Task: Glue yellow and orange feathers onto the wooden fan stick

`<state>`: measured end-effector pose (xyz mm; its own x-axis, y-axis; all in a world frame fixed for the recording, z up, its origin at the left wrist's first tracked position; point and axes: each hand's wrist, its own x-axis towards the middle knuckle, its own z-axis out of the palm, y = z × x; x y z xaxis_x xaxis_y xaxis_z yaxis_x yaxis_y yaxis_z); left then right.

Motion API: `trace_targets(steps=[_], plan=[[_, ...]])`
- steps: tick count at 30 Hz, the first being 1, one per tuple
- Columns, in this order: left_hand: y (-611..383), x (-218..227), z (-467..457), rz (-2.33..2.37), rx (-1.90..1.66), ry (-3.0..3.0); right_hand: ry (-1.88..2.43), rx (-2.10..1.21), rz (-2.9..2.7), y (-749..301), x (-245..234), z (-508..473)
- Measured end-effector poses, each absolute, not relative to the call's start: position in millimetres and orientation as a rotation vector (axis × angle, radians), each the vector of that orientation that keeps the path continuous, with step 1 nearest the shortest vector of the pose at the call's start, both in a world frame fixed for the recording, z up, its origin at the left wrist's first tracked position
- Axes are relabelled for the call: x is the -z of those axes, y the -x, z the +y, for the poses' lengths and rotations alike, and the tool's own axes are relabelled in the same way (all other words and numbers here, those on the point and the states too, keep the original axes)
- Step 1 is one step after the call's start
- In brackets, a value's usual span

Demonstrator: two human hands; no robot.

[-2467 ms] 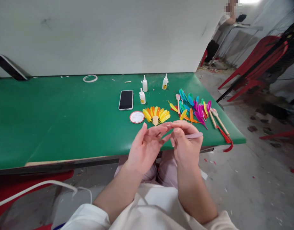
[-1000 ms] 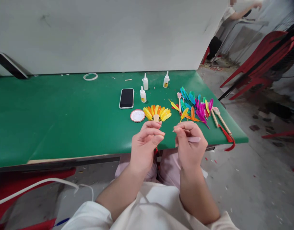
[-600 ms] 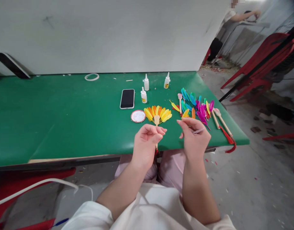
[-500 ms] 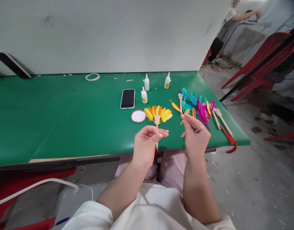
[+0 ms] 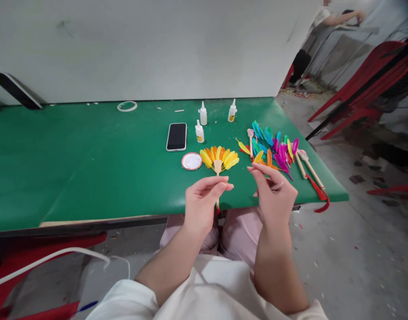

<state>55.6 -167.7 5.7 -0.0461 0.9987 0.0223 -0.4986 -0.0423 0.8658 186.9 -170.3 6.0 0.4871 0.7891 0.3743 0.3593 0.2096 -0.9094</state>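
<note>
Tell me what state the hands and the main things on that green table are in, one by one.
Left hand, thumb and fingertips close together; any grip unclear.
Right hand, fingers curled, thin pale stick tucked inside.
Feather fan, spread, lying flat.
Smartphone, face up, screen dark.
Three dropper bottles, upright; caps unclear.
Red-rimmed white disc, flat.
Loose feathers, piled in a jumble.
White ring, flat.

A phone [image 5: 176,137] lies face up; a red chair [image 5: 364,74] stands at far right.
</note>
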Motion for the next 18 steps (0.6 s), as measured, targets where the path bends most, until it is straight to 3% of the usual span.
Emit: trace_targets(steps=[6, 18], plan=[[-56, 0, -171, 0.908, -1.541, -1.006, 1.116, -0.524, -1.45, -170, -28, -190], [-54, -4, -176, 0.997, -1.545, -1.166, 1.118, -0.666, -1.259, -170, -23, -189]])
